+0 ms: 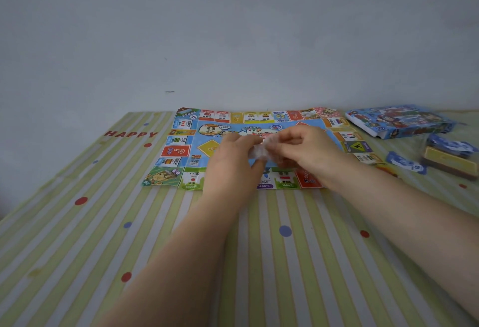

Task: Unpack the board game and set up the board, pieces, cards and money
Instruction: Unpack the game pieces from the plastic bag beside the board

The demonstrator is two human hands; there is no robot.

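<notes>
We see both hands over the board [181,150]: left hand [234,160] and right hand [298,150] each pinch a small clear bag [260,149] between them; contents too blurred to tell. Right of the grip: the box [399,120], a card stack [451,162], blue notes [405,163].

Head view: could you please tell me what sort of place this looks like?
Probably a home table against a plain wall: a striped, dotted "HAPPY" tablecloth covers it, with a game board spread out and its box nearby.
</notes>
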